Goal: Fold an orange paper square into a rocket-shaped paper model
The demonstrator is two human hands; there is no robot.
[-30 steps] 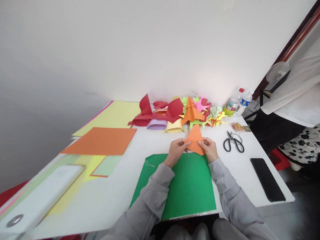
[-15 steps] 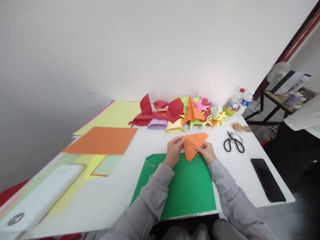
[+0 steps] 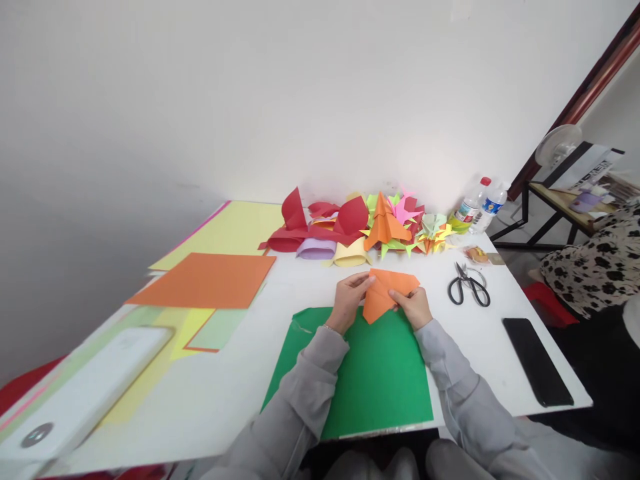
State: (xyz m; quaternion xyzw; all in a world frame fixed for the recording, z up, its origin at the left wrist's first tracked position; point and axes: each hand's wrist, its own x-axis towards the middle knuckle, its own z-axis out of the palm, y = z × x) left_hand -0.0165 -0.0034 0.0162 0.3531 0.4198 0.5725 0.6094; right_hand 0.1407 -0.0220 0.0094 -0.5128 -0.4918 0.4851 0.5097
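Observation:
Both of my hands hold a folded orange paper (image 3: 384, 293) just above the far edge of a green sheet (image 3: 360, 373) on the white table (image 3: 280, 287). My left hand (image 3: 349, 301) pinches the paper's left corner with closed fingers. My right hand (image 3: 413, 305) grips its right side, thumb on top. The paper's point hangs down toward me. Grey sleeves cover both forearms.
A heap of folded coloured paper shapes (image 3: 365, 230) lies at the back of the table. Orange (image 3: 203, 280) and yellow (image 3: 230, 227) sheets lie left. Black scissors (image 3: 467, 285), a black phone (image 3: 537, 360) and two water bottles (image 3: 480, 203) are on the right. A person in spotted clothing (image 3: 595, 267) is at the far right.
The orange paper was turned over in my hands: its point faced away from me a second ago and now hangs toward me. The person at the right has shifted.

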